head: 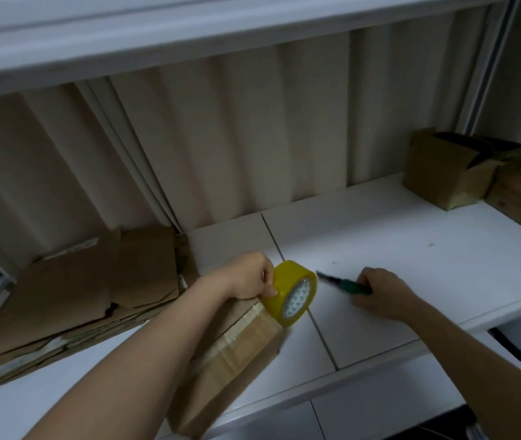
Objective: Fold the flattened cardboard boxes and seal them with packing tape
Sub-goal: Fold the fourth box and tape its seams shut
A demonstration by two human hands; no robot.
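Flanking box (237,354): flattened cardboard (71,296).

Both forearms are bare to the frame edge; hands (246,276) ungloved, without rings, watch or sleeves.

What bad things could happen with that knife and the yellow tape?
The right hand grips a cutter pointing toward the left hand, which holds the tape roll; a slip might nick the fingers. The box overhangs the table edge and might tip when pressed.
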